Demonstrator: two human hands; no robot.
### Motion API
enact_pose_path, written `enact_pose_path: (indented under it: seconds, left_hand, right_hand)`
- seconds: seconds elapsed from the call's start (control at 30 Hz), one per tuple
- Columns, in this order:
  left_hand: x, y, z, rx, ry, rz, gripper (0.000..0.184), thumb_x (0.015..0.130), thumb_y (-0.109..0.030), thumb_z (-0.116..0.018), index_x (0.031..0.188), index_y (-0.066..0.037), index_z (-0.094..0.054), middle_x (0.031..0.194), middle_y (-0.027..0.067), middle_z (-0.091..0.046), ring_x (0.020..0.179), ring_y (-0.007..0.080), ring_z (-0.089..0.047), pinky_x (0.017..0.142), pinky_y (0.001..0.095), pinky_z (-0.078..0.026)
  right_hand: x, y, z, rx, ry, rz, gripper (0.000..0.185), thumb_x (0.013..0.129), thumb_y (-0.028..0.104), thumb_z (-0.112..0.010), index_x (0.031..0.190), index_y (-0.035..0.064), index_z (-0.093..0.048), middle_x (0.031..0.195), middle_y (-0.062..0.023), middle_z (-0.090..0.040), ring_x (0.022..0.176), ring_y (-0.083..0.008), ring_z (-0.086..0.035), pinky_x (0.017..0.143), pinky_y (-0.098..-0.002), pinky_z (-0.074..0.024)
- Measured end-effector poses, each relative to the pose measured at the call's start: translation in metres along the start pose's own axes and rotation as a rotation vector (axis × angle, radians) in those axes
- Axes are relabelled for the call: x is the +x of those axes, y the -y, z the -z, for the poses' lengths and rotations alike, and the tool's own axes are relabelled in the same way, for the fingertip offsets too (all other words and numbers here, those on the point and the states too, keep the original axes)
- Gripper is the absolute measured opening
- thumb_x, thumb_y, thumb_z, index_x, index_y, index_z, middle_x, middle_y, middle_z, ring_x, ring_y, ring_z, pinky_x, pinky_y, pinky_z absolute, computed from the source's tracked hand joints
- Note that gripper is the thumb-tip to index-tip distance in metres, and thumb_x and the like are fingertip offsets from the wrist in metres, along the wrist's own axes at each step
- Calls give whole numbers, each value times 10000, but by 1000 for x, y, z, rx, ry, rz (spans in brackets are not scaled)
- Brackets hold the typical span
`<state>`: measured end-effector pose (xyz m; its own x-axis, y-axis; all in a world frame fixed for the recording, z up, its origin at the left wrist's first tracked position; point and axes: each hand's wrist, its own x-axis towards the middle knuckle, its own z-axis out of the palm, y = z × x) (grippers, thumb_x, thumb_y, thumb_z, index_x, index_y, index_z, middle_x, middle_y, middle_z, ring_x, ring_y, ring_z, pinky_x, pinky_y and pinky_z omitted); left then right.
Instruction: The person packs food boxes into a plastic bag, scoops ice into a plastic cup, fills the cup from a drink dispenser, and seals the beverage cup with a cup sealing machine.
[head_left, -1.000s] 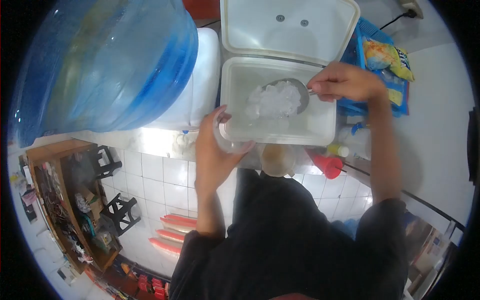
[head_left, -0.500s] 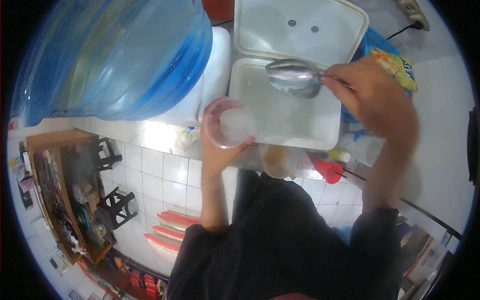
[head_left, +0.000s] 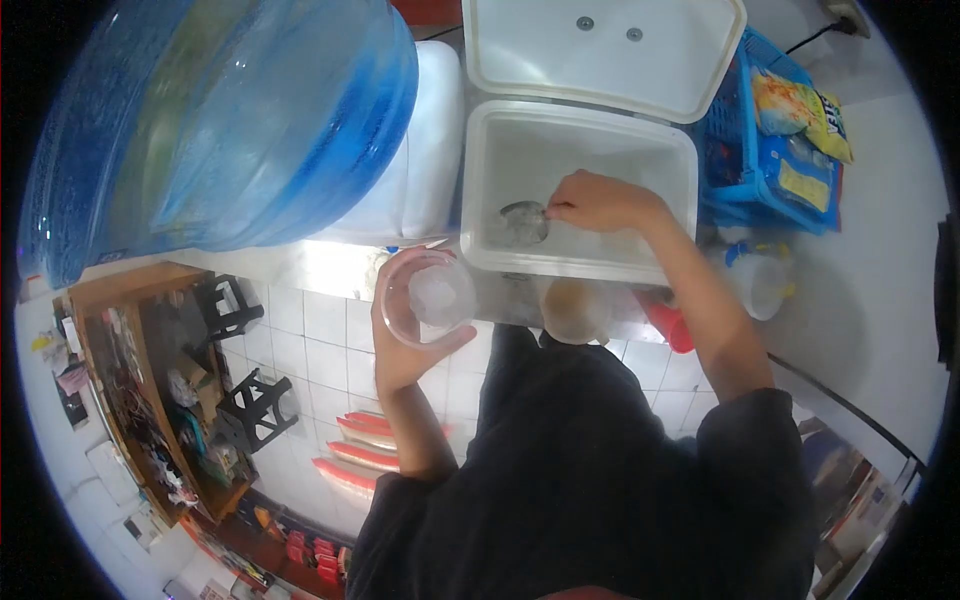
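My left hand (head_left: 402, 362) is wrapped round a clear plastic cup (head_left: 392, 308), which holds whitish pieces that look like ice (head_left: 440, 292). To its right, my right hand (head_left: 608, 203) reaches into a white cooler box (head_left: 575, 265), gripping the handle of a metal scoop (head_left: 526, 222). The scoop's bowl is low inside the box, and whatever lies under it is hard to make out. Behind the box stands its raised white lid (head_left: 600, 65).
A big blue water jug (head_left: 300, 120) stands at upper left. A blue basket (head_left: 738, 160) with packets (head_left: 800, 110) sits right of the box. In front are a cup with brownish contents (head_left: 575, 308) and a red funnel-shaped item (head_left: 672, 328). A black stool (head_left: 256, 410) is on the floor.
My right hand has lowered the scoop from above into the cooler box, toward its near left part. My left hand has moved the cup slightly left and nearer to me.
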<state>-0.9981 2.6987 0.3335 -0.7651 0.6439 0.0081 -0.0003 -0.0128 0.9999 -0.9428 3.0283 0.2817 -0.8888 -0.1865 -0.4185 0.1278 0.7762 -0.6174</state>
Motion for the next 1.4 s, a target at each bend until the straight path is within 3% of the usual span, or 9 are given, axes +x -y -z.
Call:
enact_pose_path:
  seconds: [0.17, 0.23, 0.37, 0.43, 0.63, 0.87, 1.03, 1.3, 1.4]
  left_hand:
    - [1, 3, 1, -4, 1, 0, 949, 560, 1, -887, 1391, -35, -430, 1255, 127, -593, 1211, 266, -575, 1027, 416, -483]
    - [3, 1, 1, 15, 3, -5, 950, 561, -2, -889, 1392, -35, -430, 1254, 127, -594, 1211, 264, -574, 1027, 414, -483]
    - [7, -4, 0, 40, 6, -11, 952, 565, -11, -892, 1397, -35, -430, 1251, 128, -594, 1209, 263, -574, 1029, 409, -480]
    - [7, -3, -2, 47, 5, -15, 955, 564, -11, -895, 1398, -35, -431, 1251, 128, -594, 1208, 260, -574, 1028, 407, -481]
    - [5, -6, -9, 127, -26, -7, 957, 564, -10, -901, 1401, -39, -438, 1246, 124, -597, 1203, 244, -574, 1025, 400, -483]
    - [1, -11, -10, 125, -54, -24, 970, 564, -27, -916, 1407, -35, -438, 1231, 115, -610, 1187, 236, -574, 997, 386, -490]
    - [7, -25, -16, 174, -69, -36, 974, 561, -39, -920, 1408, -38, -440, 1233, 107, -617, 1187, 233, -575, 1000, 382, -482]
    - [34, -34, -58, 497, -35, -144, 976, 572, -66, -937, 1406, -32, -434, 1252, 104, -610, 1196, 229, -571, 1004, 378, -476]
    - [44, -38, -86, 440, 3, -155, 938, 592, -91, -939, 1391, -29, -452, 1262, 122, -602, 1205, 240, -567, 1002, 382, -475]
  right_hand:
    - [-28, -13, 10, 257, 111, -99, 394, 994, 336, -550, 852, 9, -719, 656, -98, -592, 647, -238, -559, 665, -387, -472]
    - [-35, -19, 1, 385, 21, -103, 419, 1003, 315, -532, 720, 7, -543, 608, -54, -474, 590, -150, -401, 580, -345, -377]
    - [-45, -15, -7, 467, -29, -122, 423, 1003, 319, -526, 733, -4, -572, 613, -59, -495, 592, -162, -436, 590, -359, -396]
    - [-41, -20, -9, 420, -53, -8, 386, 997, 309, -539, 865, -15, -703, 644, -106, -599, 624, -232, -533, 651, -382, -452]
    - [-40, 11, -11, 188, -219, 11, 368, 999, 265, -523, 895, -49, -684, 723, -165, -673, 674, -354, -602, 705, -462, -485]
    - [-43, -1, -7, 429, -133, -81, 416, 1015, 297, -526, 812, -44, -653, 660, -112, -627, 589, -247, -557, 617, -410, -463]
    - [-64, -16, -1, 609, -104, -117, 386, 1028, 307, -553, 823, -9, -640, 649, 7, -542, 583, -102, -433, 541, -287, -378]
    - [-145, 36, 107, 481, -212, 25, 384, 1033, 313, -548, 828, 5, -650, 636, 7, -512, 582, -83, -415, 547, -268, -370]
    - [-158, 81, 141, 131, -77, -90, 300, 1018, 254, -573, 1051, -4, -723, 787, -79, -641, 724, -160, -581, 694, -302, -489]
